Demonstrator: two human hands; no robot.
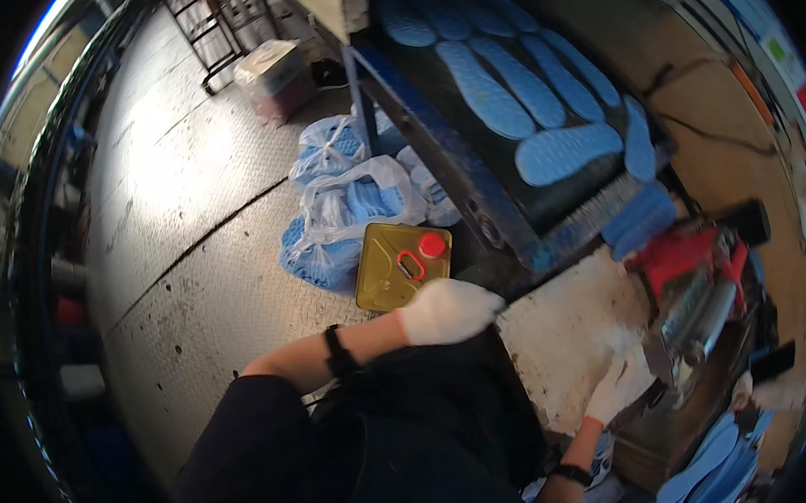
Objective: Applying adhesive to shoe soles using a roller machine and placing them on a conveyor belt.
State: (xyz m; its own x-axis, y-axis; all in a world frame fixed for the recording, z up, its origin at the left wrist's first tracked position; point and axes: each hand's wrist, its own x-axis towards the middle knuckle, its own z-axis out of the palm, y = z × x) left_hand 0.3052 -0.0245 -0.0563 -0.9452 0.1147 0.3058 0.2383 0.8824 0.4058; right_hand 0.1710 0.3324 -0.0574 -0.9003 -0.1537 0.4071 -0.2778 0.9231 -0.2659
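My left hand (450, 313), in a white glove, is closed at the near left edge of a worn, whitish tabletop (556, 342). Whatever its fingers hold, if anything, is hidden. Farther right, my right hand (620, 386), also gloved, reaches over the tabletop toward a machine with metal rollers (692, 323) and red parts. Blur hides how its fingers are set. Just beyond my left hand stands a gold-coloured tin can (380, 283) with a red cap and red handle. Blue shoe insoles (486, 91) lie in rows on a dark belt (539, 205) beyond the tabletop.
Clear plastic bags (356, 181) full of blue pieces rest on the metal floor (210, 201) beside the belt's blue frame (447, 152). More blue insoles (710, 469) are piled at the lower right. A box (275, 79) and a black rack (215, 23) stand farther back.
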